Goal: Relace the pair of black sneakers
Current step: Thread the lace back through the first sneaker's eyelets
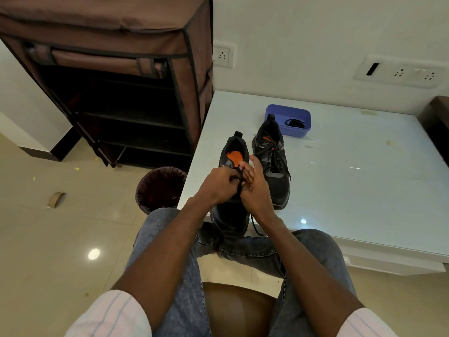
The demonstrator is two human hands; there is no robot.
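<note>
Both hands work at the near sneaker, which sits at the table edge with its toe hanging over toward the lap; left hand is curled, pinching the lace at the eyelets; right hand grips the shoe's other side, fingers up, a lace end dangling below it. Second sneaker stands just beside it on the table, already laced, ends loose; behind it a blue tub holds a dark coil; a bin stands on the floor left of the table
</note>
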